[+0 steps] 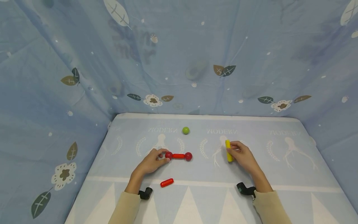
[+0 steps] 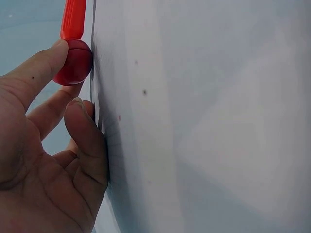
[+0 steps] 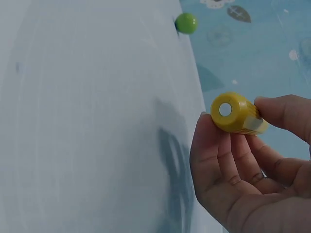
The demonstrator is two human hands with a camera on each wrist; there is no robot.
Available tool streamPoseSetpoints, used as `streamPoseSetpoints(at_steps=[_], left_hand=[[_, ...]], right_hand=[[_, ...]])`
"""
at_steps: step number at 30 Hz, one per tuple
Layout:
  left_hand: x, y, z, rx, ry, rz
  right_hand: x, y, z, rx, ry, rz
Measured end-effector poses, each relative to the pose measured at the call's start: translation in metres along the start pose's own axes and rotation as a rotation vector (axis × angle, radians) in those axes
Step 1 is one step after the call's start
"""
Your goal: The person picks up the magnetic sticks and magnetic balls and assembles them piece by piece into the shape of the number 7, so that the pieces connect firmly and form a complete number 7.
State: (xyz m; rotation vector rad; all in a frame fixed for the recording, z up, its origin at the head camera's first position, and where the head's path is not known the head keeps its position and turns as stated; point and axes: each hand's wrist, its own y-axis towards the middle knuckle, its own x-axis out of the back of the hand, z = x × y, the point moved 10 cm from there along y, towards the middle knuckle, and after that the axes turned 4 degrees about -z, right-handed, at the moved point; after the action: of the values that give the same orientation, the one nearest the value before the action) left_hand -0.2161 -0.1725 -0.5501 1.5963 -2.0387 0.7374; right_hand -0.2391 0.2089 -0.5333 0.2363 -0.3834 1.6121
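Note:
My left hand (image 1: 152,161) pinches a dark red ball (image 1: 168,156) between thumb and finger. That ball sits at one end of a red rod (image 1: 178,156), and a second dark red ball (image 1: 188,156) is at its other end, making a dumbbell shape low over the table. In the left wrist view the pinched ball (image 2: 77,65) touches the ridged red rod (image 2: 74,18). To the right, my right hand (image 1: 242,155) holds a yellow rod (image 1: 229,151) between thumb and fingers. A pale round disc shows in the end of the yellow rod (image 3: 232,112) in the right wrist view.
A loose red rod (image 1: 167,182) lies on the table nearer to me, below the dumbbell shape. Toward the back edge sits a green ball (image 1: 185,130). Patterned blue cloth (image 1: 179,56) hangs behind and beside the pale tablecloth (image 1: 201,174).

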Motion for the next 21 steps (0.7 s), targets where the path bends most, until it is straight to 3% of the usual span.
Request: streamPoseSetpoints(at_steps=[6,21], left_hand=[[0.001,0.000,-0.001,0.002,-0.008,-0.005],[0.000,0.000,-0.001,0.000,0.005,-0.005]], right_hand=[[-0.017,-0.006,0.002,-0.039,0.162,0.045],[-0.058,-0.019,0.013,-0.067,0.348,0.103]])
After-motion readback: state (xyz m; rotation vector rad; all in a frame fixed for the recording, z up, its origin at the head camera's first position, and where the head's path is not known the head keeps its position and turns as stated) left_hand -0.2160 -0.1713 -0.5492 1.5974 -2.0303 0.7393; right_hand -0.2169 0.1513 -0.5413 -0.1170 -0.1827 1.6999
